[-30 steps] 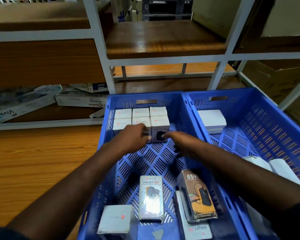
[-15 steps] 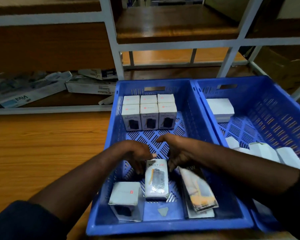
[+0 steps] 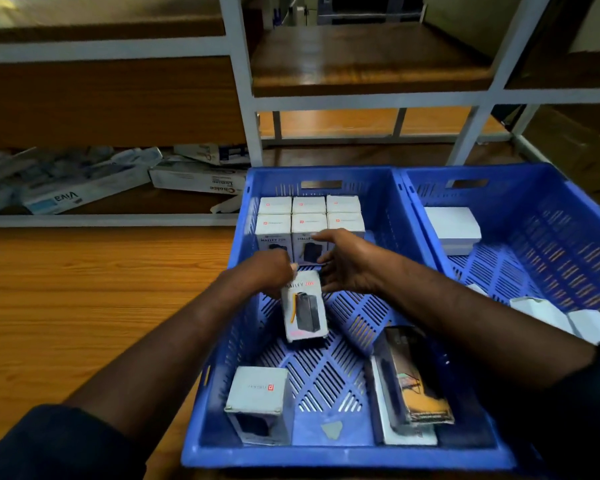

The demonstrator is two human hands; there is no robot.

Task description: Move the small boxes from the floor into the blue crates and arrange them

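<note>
The wood-grain floor [image 3: 84, 323] carries a left blue crate [image 3: 343, 457] and a right blue crate [image 3: 575, 233] touching side by side at near right, with a white-framed rack [image 3: 238, 81] standing beyond, flat cartons [image 3: 84, 192] lying on its low shelf [image 3: 101, 220] at far left.

Your left hand [image 3: 274, 271] gripped a Halley box [image 3: 305, 308]; your right hand [image 3: 350, 263] hovered slack at its two o'clock.

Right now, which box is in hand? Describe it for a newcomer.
Find the left blue plastic crate. At its middle, before the block of white cardboard boxes by the far wall, the left hand grips a pale HALLEY 20K box. Only this one is held, front up.
</note>
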